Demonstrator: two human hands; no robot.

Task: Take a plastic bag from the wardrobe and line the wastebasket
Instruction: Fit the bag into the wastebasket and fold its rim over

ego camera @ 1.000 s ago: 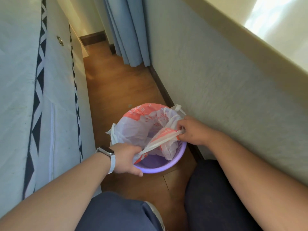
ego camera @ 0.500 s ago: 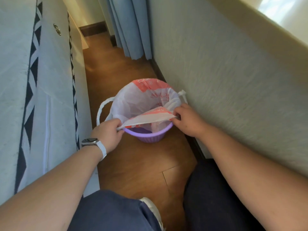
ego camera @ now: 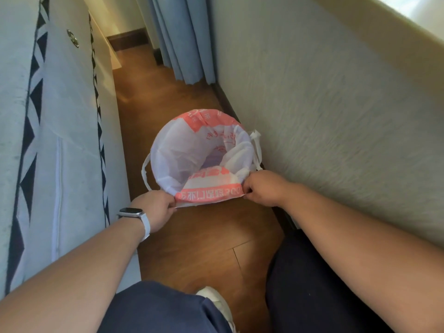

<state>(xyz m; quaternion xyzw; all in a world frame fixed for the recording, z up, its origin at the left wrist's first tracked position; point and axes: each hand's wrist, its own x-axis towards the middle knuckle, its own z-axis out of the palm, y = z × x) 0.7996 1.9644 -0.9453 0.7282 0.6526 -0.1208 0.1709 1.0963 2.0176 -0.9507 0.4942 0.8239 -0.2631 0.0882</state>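
Observation:
A white plastic bag (ego camera: 182, 152) with orange-red print is spread open over the wastebasket on the wooden floor. The bag covers the basket's rim and walls, so only a faint purple patch of the wastebasket (ego camera: 213, 159) shows through at the bottom. My left hand (ego camera: 156, 207) pinches the bag's near edge at the left. My right hand (ego camera: 262, 187) pinches the same edge at the right, pulling it over the near rim. One white bag handle hangs loose on the left side, another on the right by the wall.
A mattress (ego camera: 60, 140) with a black triangle trim stands along the left. A textured wall (ego camera: 324, 104) with a dark skirting board runs on the right. Blue curtains (ego camera: 182, 37) hang at the far end. My knees and a white shoe (ego camera: 216, 304) are below.
The bag's near edge has been pulled down over the basket's near rim, hiding the purple rim that showed before. Both hands moved down and towards me with it.

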